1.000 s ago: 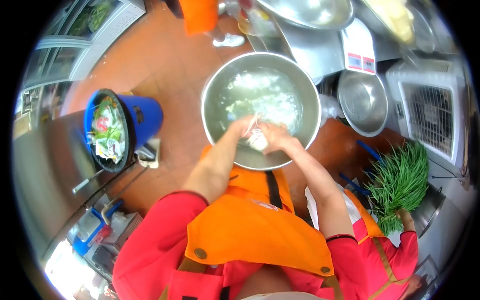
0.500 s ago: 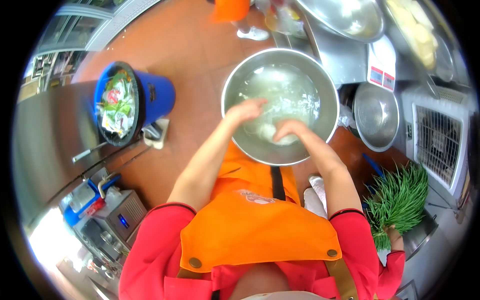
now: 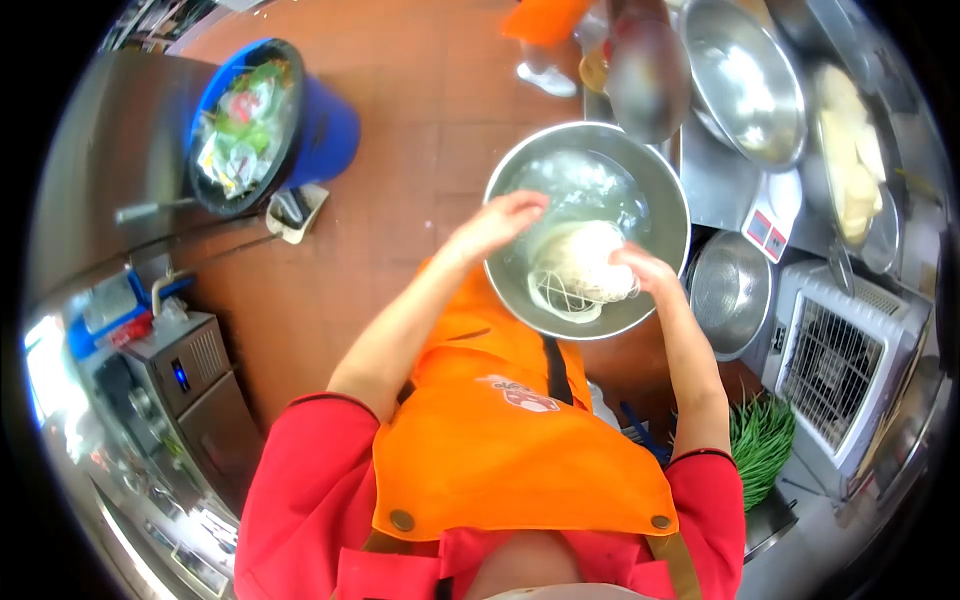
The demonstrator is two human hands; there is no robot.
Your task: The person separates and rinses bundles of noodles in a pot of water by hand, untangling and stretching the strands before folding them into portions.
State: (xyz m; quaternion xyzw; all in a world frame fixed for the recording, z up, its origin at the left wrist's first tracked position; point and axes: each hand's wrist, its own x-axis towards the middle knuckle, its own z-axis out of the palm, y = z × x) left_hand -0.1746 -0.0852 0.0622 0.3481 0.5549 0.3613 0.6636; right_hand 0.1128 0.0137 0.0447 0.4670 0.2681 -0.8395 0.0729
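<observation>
A large metal bowl [image 3: 507, 262] of cloudy water stands in front of me. My right hand [image 3: 645, 267] is at the bowl's right side, its fingers closed on the edge of a clump of thin white noodles [image 3: 578, 258]. The clump rises out of the water, and its loose strands spread in a net-like pattern toward the near wall. My left hand [image 3: 512, 216] hangs over the left part of the bowl with fingers stretched out and nothing in them. It is apart from the noodles.
At left stands a blue bin [image 3: 325, 135] full of scraps. To the right are a metal basin [image 3: 745, 85], a scale [image 3: 768, 232], a strainer [image 3: 730, 290], a white fan unit [image 3: 840, 360] and green stalks [image 3: 762, 445]. Another person's shoe [image 3: 547, 80] shows at the top.
The noodles have come up out of the water in my right hand, where before both hands were down at the surface. My view has shifted, and a blurred pan-like object appears beyond the bowl.
</observation>
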